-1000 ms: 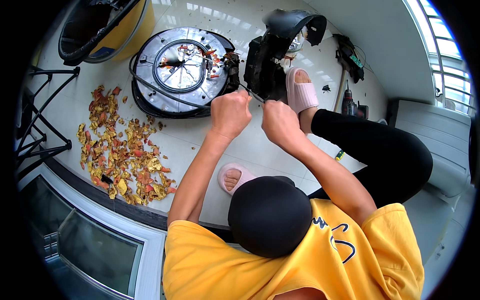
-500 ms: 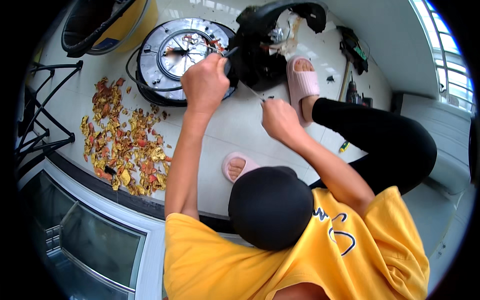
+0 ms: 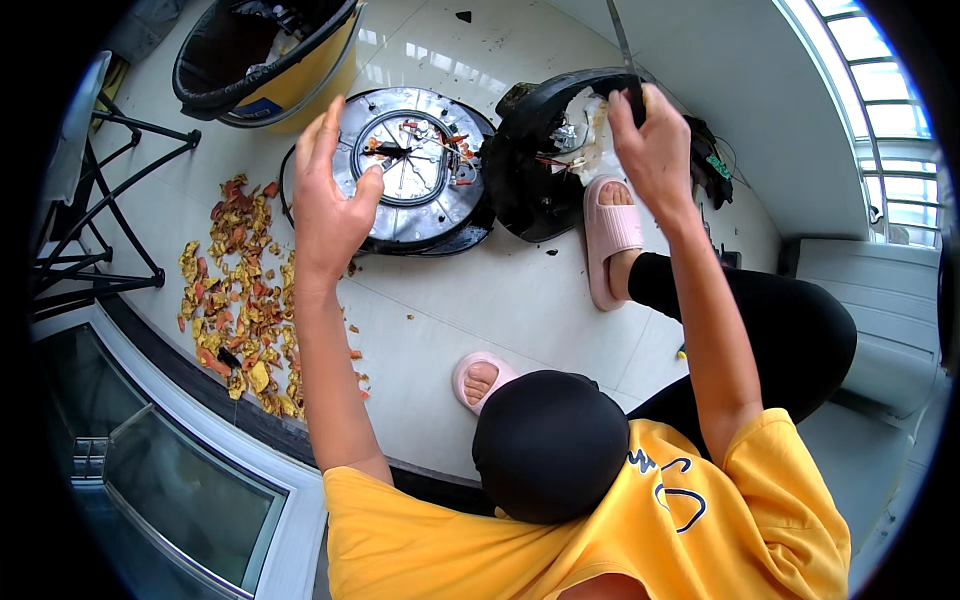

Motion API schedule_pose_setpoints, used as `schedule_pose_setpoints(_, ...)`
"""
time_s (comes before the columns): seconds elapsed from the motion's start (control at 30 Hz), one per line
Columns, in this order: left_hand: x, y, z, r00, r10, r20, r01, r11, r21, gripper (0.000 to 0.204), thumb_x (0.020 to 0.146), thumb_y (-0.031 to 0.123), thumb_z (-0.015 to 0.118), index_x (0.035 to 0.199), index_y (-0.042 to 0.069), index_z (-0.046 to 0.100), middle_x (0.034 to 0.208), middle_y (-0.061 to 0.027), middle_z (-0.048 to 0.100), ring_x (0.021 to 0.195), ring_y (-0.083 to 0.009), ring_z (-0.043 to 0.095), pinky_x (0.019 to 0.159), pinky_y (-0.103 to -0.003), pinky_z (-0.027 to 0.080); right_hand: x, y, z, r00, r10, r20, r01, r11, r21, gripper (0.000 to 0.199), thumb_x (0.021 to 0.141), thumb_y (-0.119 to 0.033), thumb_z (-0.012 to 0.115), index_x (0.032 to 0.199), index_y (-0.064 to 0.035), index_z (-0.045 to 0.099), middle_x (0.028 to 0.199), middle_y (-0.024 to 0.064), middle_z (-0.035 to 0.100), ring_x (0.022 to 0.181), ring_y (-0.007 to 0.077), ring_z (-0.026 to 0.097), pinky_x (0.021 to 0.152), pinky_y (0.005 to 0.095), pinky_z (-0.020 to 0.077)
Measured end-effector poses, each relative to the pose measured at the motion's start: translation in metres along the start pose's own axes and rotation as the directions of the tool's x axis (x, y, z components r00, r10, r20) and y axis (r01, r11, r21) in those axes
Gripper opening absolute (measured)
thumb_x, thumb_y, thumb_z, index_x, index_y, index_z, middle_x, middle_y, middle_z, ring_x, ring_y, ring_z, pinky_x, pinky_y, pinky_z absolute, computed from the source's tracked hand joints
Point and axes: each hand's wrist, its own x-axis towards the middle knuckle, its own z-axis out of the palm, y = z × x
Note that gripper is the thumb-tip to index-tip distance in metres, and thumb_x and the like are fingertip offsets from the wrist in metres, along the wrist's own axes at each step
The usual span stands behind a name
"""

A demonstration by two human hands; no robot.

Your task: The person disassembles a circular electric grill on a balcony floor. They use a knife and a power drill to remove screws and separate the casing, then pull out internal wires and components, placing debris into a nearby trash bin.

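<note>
My left hand (image 3: 332,205) is raised with its fingers and thumb apart, holding nothing. In view it overlaps the left rim of a round appliance base (image 3: 385,222), which has a silvery plate, a ring and exposed coloured wires; whether they touch I cannot tell. My right hand (image 3: 655,150) is closed round the dark handle of a knife-like tool (image 3: 622,45), whose long narrow metal blade points up and away. Below and left of that hand lies a black hollow shell (image 3: 530,190) with ragged pale material and wires inside. My right foot in a pink slipper (image 3: 612,235) is against its near edge.
A yellow bucket (image 3: 320,95) with a black liner stands at the far left. Dried peel pieces (image 3: 250,300) spread over the floor beside a black folding frame (image 3: 110,215). A green-and-black tool (image 3: 715,168) lies by the right wall. Dark scraps dot the floor.
My hands have moved apart: the left went left and opened, letting go of a dark item, and the right rose away to the right with the blade. The view has shifted slightly.
</note>
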Motion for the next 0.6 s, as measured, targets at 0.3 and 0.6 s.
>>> schedule_pose_setpoints(0.3,0.112,0.009,0.184,0.853,-0.283,0.439,0.302,0.953,0.027,0.097,0.056,0.066,0.065,0.123,-0.003,0.046,0.117,-0.0214,0.053,0.110,-0.0300,0.052,0.092,-0.038,0.041,0.126,0.063,-0.047,0.866,0.262,0.427,-0.295,0.955,0.012,0.023,0.089,-0.026,0.050,0.082,-0.0040,0.051,0.058,-0.0034,0.042,0.041,0.0031,0.036,0.035,0.0168,0.0289)
schedule_pose_setpoints(0.6,0.140,0.009,0.210,0.671,-0.373,0.641,0.170,0.919,0.357,0.071,0.055,0.056,0.069,0.099,0.001,0.064,0.104,-0.0152,0.062,0.097,-0.0259,0.060,0.082,-0.034,0.046,0.054,0.124,-0.215,0.706,0.576,0.413,-0.613,0.789,-0.052,0.021,0.088,-0.026,0.049,0.078,-0.0080,0.046,0.055,-0.0064,0.038,0.039,0.0017,0.033,0.033,0.0176,0.0245)
